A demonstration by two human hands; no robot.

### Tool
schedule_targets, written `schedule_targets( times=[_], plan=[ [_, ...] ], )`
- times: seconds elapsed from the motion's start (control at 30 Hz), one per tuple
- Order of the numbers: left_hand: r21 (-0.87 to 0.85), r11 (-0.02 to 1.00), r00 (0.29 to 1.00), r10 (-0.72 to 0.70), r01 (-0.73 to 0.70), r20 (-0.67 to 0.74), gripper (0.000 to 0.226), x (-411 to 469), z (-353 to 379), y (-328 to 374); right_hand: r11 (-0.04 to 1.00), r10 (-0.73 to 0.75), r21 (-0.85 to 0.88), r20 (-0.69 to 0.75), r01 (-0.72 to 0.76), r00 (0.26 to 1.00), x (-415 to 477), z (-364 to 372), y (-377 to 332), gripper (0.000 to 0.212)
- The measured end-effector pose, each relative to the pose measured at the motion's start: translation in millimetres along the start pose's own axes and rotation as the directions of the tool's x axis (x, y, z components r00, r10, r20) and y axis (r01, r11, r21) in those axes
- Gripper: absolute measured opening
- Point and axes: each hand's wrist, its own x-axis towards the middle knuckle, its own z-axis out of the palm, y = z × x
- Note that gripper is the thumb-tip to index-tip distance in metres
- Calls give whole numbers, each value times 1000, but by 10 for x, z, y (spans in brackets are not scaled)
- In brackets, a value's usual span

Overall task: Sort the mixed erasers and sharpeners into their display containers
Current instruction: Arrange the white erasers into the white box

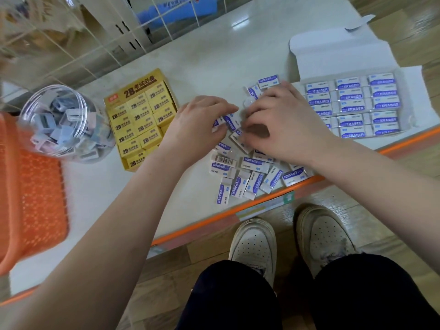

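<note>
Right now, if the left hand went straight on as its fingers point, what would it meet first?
The left hand points at the right hand across a narrow gap; it would probably meet those fingers first, perhaps brushing the loose erasers beneath.

Bright, even indoor light washes the white shelf, with a glare patch at 12 o'clock and only soft shadows at centre. Motion blur smears the wire rack at 10 o'clock. Wide-angle distortion tilts the glinting clear jar outward at 9 o'clock.
</note>
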Motion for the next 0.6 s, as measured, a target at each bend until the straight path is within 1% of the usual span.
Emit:
schedule_targets(
  times=[0.07,0.1,0.23,0.3,0.33,0.4,0.43,0.47,0.6],
  plan=[
    [-4,1000,999,-28,28,-21,32,14,13,-9,999,-13,-42,24,14,1000,-55,9,-31,43],
    [-7,999,999,-40,39,-27,30,18,21,-14,998,-21,-59,17,22,1000,-78,14,-44,43],
    [-13,998,997,-59,59,-57,26,9,40,0,996,-14,-85,6,14,1000,-104,71,-102,36],
    [-26,998,995,-67,65,-79,25,1,58,16,988,-54,-146,-47,47,997,-114,148,-123,32],
    [-38,997,993,-71,67,-93,25,-1,68,23,988,-65,-144,-107,49,992,-126,180,-127,29],
    [-84,994,988,-85,74,-131,24,1,81,34,997,-56,-65,-237,42,970,-176,187,-125,26],
    [-117,990,984,-94,76,-153,23,4,84,43,999,-35,-11,-268,34,963,-211,152,-122,26],
    [-147,986,980,-100,74,-174,23,6,83,57,999,-8,44,-277,21,961,-246,102,-114,28],
    [-225,974,968,-78,23,-239,22,33,54,140,961,137,264,-222,-76,965,-376,-114,22,25]
  ],
)
